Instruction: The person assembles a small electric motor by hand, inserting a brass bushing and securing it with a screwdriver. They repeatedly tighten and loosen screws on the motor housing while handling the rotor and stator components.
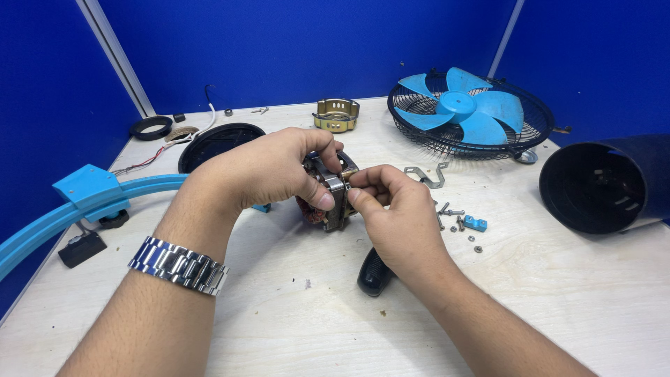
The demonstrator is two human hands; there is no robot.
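Both forearms come in from the bottom of the frame and meet near the centre, above a pale wooden table (300,328). The left hand (269,167), with a metal watch (178,265) on its wrist, arches over a small electric motor (333,202); its fingers are curled around the motor and the thumb presses on the front. The right hand (394,209) has its fingers closed, and the fingertips pinch the right edge of the motor. The motor is in the middle of the frame, held a little above the table. Its flat metal stack looks upright, but which way its axis points I cannot tell, because the hands cover most of it. Copper winding shows at its lower left. A black handle (373,274) lies half hidden under the right wrist.
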